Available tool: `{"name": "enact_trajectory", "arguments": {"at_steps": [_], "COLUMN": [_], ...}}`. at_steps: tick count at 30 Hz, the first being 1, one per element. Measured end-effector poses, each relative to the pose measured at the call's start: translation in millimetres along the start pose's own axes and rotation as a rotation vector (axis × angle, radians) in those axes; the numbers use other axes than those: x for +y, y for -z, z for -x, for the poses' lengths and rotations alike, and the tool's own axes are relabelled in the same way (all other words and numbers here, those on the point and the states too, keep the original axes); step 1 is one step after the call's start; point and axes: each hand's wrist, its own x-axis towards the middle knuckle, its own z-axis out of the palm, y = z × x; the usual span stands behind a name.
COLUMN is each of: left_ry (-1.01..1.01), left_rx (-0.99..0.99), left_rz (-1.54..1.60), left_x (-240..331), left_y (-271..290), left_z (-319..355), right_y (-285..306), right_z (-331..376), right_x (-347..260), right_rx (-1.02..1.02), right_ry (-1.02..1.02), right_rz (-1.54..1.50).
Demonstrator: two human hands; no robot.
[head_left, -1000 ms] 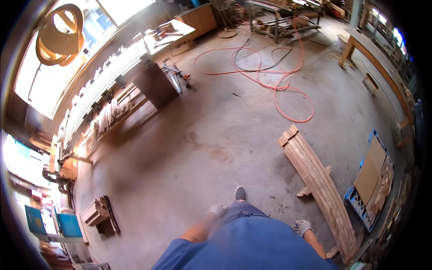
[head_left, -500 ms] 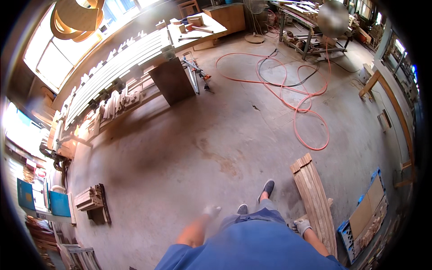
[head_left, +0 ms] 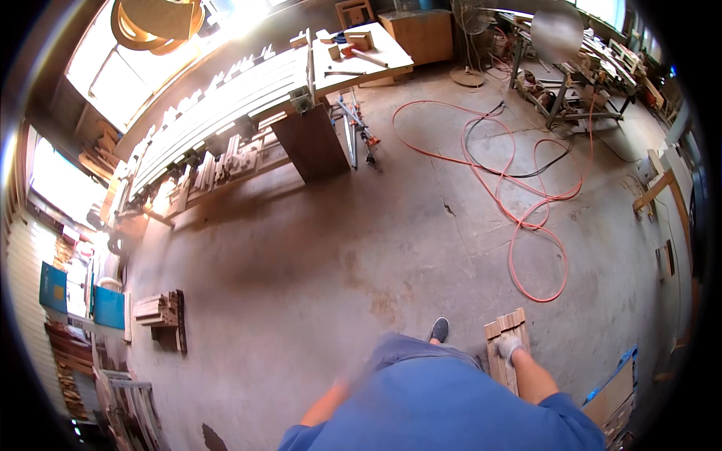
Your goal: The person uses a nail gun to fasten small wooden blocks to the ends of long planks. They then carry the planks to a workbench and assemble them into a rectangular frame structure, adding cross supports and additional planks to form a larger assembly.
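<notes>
My right hand (head_left: 510, 345), in a pale glove, is on a bundle of long wooden boards (head_left: 514, 322) to the right of my body. Its fingers curl over the boards close to their far end, though the fingertips are hard to make out. The boards lie side by side with uneven far ends, and my arm and body hide their near part. Only the forearm of my left arm shows, at the lower left beside my blue shirt. The left hand is hidden or lost in a blur there.
Orange hose (head_left: 543, 270) loops across the concrete floor ahead. A long bench with white strips (head_left: 248, 86) stands at the far left, with clamps (head_left: 361, 135) by its end. Stacked wood pieces (head_left: 159, 308) sit at the left; a blue-edged pallet (head_left: 613, 387) is at the lower right.
My right hand has moved forward from the boards' left edge to near their far end. The gloved left hand has dropped from sight. The whole view has shifted as my head moved.
</notes>
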Motion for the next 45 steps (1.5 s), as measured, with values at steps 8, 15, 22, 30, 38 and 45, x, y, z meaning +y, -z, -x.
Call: {"name": "enact_trajectory", "arguments": {"at_steps": [8,15,22,30,38,45], "left_ry": [0.403,0.404,0.199,0.613,0.521,0.265], "left_rx": [-0.145,-0.246,-0.237,0.075,0.159,-0.277], "left_rz": [0.523,0.509,0.303,0.937,0.834,0.142], "left_x": [28.2,10.6,-61.8,-161.1,-193.4,-139.3], "left_y": [61.8,41.3,158.1,351.7,344.8,410.2], "left_z": [-59.4,-121.4,-230.7,-363.0,-453.0,-463.3], "right_y": [178.5,171.9,225.0,326.8,443.4,447.2], "right_z": [-129.6,-211.6,-229.1,-316.2,-392.4,-513.0], "right_x": [85.6,87.0,90.1,106.5,114.3,228.2], "right_rx": [0.253,-0.083,-0.118,-0.073,-0.175,-0.167], "right_ry": [-0.637,-0.535,-0.479,-0.517,-0.686,-0.356], "right_rz": [-1.535,-1.308,-0.819,-1.231,-1.26,-0.81]}}
